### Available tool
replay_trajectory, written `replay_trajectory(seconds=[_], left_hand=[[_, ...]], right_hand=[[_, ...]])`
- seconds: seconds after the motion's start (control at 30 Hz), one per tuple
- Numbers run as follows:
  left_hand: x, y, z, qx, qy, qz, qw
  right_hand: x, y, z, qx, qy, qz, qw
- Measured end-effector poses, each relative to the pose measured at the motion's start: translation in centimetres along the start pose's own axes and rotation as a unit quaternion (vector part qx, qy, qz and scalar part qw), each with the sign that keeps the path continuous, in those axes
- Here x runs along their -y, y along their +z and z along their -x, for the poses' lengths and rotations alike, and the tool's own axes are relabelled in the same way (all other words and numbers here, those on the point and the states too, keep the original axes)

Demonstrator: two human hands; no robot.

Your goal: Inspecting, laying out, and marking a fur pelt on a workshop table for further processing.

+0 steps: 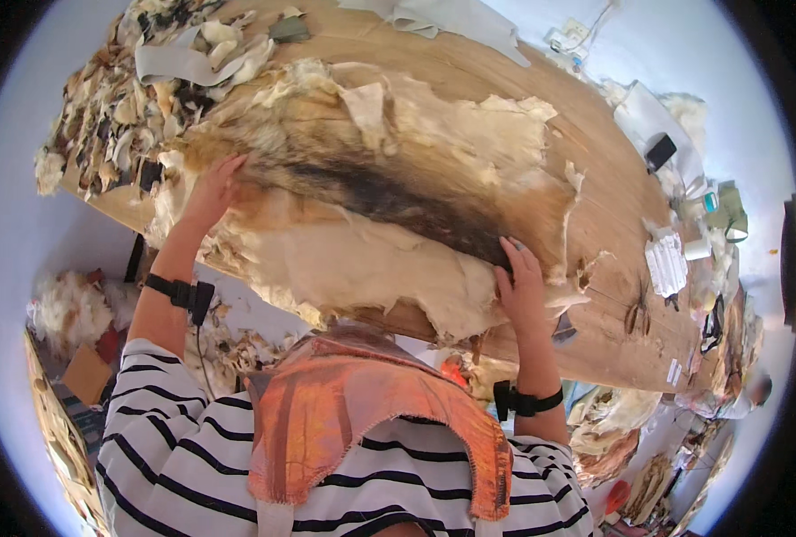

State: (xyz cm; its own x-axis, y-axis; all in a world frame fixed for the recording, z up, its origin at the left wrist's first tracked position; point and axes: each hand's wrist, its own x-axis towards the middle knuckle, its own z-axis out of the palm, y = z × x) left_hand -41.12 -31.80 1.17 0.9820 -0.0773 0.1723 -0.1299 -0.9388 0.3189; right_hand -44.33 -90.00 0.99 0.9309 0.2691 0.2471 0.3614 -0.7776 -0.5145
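A large pelt with a dark band of fur down its middle lies on the wooden table in front of me. Its near part shows pale, smooth skin, and the ragged near edge reaches the table's front. My left hand rests at the pelt's left side on brown fur, its fingers stretched out. My right hand lies at the right end of the dark band, fingers apart on the fur, a ring on one finger.
Scraps of fur are heaped at the back left. Scissors, a stack of white items and a black rectangular object lie on the right. A white sheet is at the back. A person is at the far right.
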Motion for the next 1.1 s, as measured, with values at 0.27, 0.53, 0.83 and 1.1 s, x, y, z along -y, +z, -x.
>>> replay_trajectory(seconds=[0.27,0.53,0.83,1.1], left_hand=[[3.2,-1.0,-2.2,-0.003,-0.043,-0.068,0.997],[5.5,-2.8,-1.1,-0.08,-0.083,0.012,0.993],[7.4,-4.2,-3.8,-0.158,-0.06,0.153,0.974],[2.0,-16.2,-4.3,-0.216,0.004,0.178,0.96]], right_hand=[[-0.8,0.0,-0.4,0.014,0.052,0.084,0.995],[0.4,0.4,-0.4,0.003,0.088,0.08,0.993],[-4.6,-0.1,-1.6,-0.051,0.143,0.171,0.974],[-7.7,-17.1,-5.1,-0.267,0.097,0.315,0.906]])
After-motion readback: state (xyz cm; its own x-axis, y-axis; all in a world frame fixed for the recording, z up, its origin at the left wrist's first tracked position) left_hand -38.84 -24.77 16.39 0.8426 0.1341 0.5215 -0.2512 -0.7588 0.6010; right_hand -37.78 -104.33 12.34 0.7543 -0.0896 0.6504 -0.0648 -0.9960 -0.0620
